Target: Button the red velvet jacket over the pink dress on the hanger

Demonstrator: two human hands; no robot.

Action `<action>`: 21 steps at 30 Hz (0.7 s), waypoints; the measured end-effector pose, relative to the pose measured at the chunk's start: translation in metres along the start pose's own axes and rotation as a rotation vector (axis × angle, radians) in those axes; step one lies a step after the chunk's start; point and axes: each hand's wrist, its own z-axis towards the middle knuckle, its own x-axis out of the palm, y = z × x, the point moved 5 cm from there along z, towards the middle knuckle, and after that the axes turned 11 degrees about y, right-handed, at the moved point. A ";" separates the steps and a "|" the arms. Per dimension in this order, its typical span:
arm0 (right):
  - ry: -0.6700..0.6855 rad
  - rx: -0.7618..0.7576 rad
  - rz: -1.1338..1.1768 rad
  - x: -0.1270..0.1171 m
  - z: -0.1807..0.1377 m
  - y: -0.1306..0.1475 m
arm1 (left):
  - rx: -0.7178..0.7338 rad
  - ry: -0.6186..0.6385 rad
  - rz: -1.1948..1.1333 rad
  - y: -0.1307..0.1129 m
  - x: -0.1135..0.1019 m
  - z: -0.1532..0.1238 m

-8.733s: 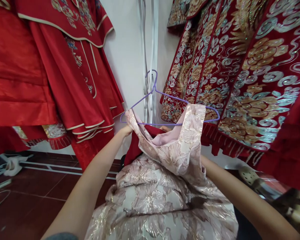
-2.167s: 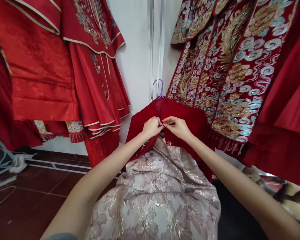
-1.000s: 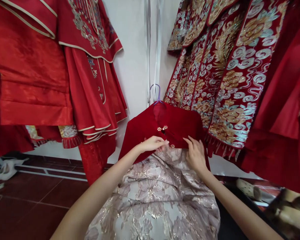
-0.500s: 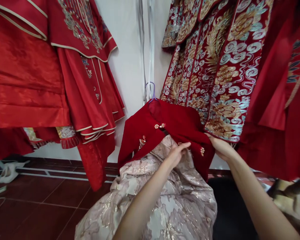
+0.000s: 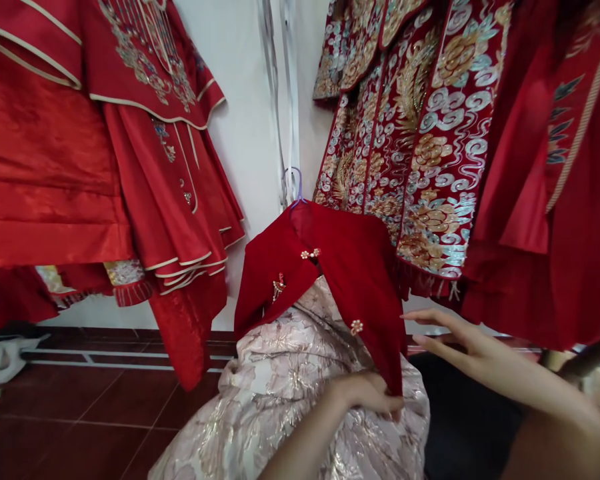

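A dark red velvet cape [image 5: 365, 257] with pearl-like clasps and a beaded brooch hangs on a purple hanger [image 5: 299, 187]. Beneath it spreads a pale, shiny brocade gown [image 5: 285, 387]. My left hand [image 5: 367, 392] is closed at the cape's lower right corner, its fingertips pinching the hem in front of the gown. To the right of the cape, my right hand [image 5: 460, 340] is held open, fingers apart and nothing in them. Its fingertips are close to the cape's side edge; I cannot tell whether they touch.
Red garments with pale piping [image 5: 165, 173] hang at left. A heavily embroidered red and gold garment [image 5: 425, 153] hangs at right, beside more red clothing. A metal rail [image 5: 100, 358] runs low over dark tiles, with pale shoes [image 5: 7, 360] at far left. Something black [image 5: 465, 413] sits at lower right.
My right hand has let go of the cape's right side and drawn away, lower and opened. My left hand has moved down to the cape's corner, and the cape's right side now hangs lower.
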 end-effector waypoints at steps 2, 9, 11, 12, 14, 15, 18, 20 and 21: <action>0.051 0.022 0.003 0.004 0.006 -0.001 | -0.107 0.019 0.015 0.009 0.000 -0.001; 0.118 0.004 -0.004 0.024 0.031 0.008 | 0.105 -0.301 -0.244 0.023 -0.043 -0.044; 0.121 -0.003 -0.001 0.031 0.039 0.010 | 0.323 -0.456 -0.454 0.022 -0.056 -0.063; 0.114 -0.002 -0.001 0.034 0.043 0.011 | 0.394 -0.512 -0.557 0.023 -0.062 -0.072; 0.076 -0.009 -0.007 0.040 0.052 0.014 | 0.508 -0.660 -0.741 0.025 -0.074 -0.091; 0.046 -0.025 -0.012 0.043 0.056 0.017 | 0.572 -0.786 -0.805 0.026 -0.081 -0.103; -0.076 -0.128 -0.011 0.053 0.070 0.031 | 0.656 -0.997 -0.922 0.030 -0.095 -0.127; -0.146 -0.204 0.005 0.061 0.079 0.043 | 0.669 -1.080 -0.969 0.031 -0.099 -0.136; -0.172 -0.236 0.015 0.065 0.083 0.049 | 0.689 -1.126 -0.985 0.030 -0.101 -0.140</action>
